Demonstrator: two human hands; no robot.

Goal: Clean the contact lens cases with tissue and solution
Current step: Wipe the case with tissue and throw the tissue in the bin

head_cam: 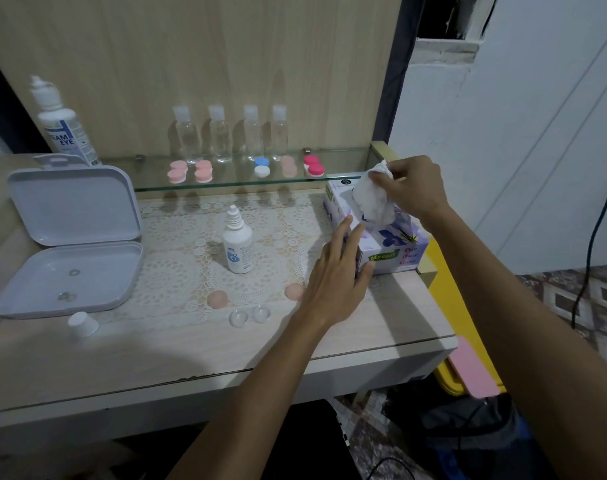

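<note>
A purple flowered tissue box [395, 251] stands at the table's right edge. My right hand [411, 188] pinches a white tissue [373, 199] that sticks up out of the box. My left hand [340, 271] lies with straight fingers against the box's near left side. A small white solution bottle [238, 245] stands uncapped on the lace mat. In front of it lie an open clear lens case [249, 316] and two peach caps [217, 299] [294, 291]. Several closed lens cases, pink [177, 171], blue-white [262, 167] and red [313, 165], sit on the glass shelf.
An open grey box [70, 237] lies at the left, a white bottle cap [83, 323] in front of it. A large solution bottle [64, 126] stands at back left. Several clear travel bottles [219, 136] line the shelf. The table's front edge is near my arms.
</note>
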